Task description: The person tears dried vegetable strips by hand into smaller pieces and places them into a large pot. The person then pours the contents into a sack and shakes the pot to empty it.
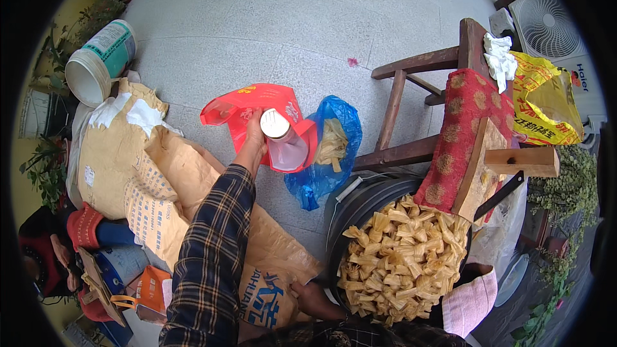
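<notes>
fingers [256, 117] of the left hand [254, 136] are closed around the left side of a pale container [285, 146], only a little of them showing, the rest lost behind it and the red bag [226, 114]. the right hand [316, 301] is down at the near end of a brown paper sack [268, 234], its fingertips mostly out of sight; from where i stand i cannot tell whether they pinch the paper or just lie against it. the container's base is hard to make out, as is whatever is inside it. it is held above the floor [302, 16], its top right beside the fingers, the red bag spread around it, and the blue bag [353, 128] close by on its right. it looks see-through and faintly pink, with a round white top tipped toward the wearer; the bag is bright red, crumpled, with yellow print near its far edge.
</notes>
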{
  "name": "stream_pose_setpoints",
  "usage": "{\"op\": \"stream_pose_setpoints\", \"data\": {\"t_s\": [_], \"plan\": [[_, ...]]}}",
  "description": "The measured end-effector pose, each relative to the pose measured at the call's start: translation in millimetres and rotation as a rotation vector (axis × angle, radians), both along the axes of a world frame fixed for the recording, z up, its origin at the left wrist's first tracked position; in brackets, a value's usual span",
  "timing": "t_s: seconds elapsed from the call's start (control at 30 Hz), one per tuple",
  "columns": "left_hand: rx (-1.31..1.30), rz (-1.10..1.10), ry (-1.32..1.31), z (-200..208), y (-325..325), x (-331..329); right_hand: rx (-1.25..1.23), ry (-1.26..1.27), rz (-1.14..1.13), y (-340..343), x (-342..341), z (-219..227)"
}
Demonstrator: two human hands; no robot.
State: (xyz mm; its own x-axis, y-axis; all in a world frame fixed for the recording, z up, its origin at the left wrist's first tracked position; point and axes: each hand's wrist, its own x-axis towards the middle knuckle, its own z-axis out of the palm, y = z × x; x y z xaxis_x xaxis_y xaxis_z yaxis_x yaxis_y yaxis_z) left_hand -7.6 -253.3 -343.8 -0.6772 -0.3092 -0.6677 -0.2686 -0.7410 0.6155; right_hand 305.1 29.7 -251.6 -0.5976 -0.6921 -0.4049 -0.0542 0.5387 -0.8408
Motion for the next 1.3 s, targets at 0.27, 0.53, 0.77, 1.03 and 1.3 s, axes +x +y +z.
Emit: {"op": "stream_pose_setpoints", "data": {"t_s": [0.27,0.53,0.77,1.03,1.3], "plan": [[0.011,0.027,0.074,-8.1,18.1,-75.8,-0.075,0.007,-0.08,-6.8,-10.1,13.0],[-0.059,-0.144,0.119,10.6,-3.1,-71.3,-0.166,-0.099,-0.282,-15.0,-12.3,25.6],[-0.763,-0.58,-0.389,118.8,-62.3,37.2,-0.048,-0.055,-0.393,-10.7,-4.5,9.7],[-1.241,-1.607,-0.464,242.0,9.4,243.3,-0.212,-0.055,-0.547,-30.5,-31.5,53.0],[-0.898,-0.349,-0.911,192.5,-110.7,376.9,-0.491,0.246,-0.312,-28.1,-32.6,165.2]]}}
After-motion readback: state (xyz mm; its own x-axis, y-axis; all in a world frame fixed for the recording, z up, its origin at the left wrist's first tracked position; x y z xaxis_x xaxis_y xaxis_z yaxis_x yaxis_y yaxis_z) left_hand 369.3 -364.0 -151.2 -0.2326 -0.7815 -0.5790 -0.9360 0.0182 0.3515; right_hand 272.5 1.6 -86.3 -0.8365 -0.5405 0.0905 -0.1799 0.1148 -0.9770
